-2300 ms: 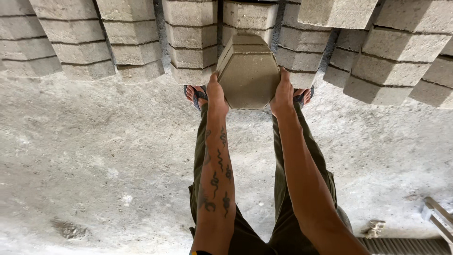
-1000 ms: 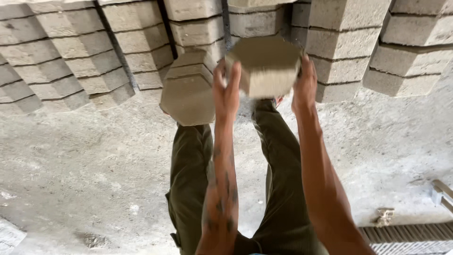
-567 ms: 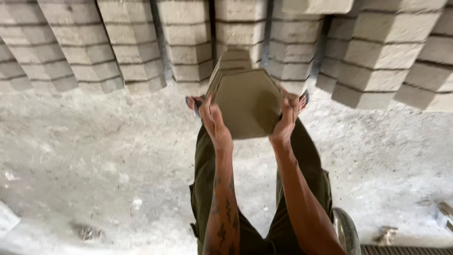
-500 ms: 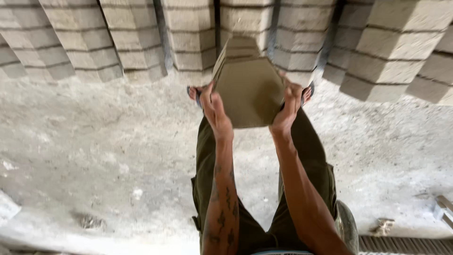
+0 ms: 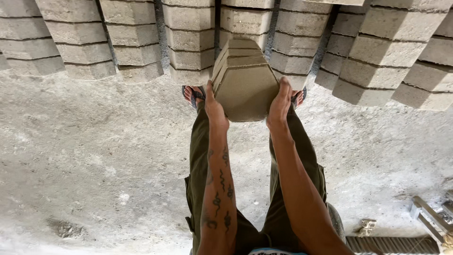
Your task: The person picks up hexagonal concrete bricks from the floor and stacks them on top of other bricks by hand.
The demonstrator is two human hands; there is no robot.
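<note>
Concrete pavers point(image 5: 245, 80), hexagonal and stacked several deep, are clamped between the left hand point(image 5: 214, 106) and the right hand point(image 5: 279, 105), each palm pressed flat against an opposite side with fingers wrapped on the edges. This stack hangs above the person's sandalled feet point(image 5: 193, 94) and olive trousers point(image 5: 203, 156), just in front of rows of piled blocks point(image 5: 188, 42). Below the pavers spreads a rough grey floor point(image 5: 85, 156).
</note>
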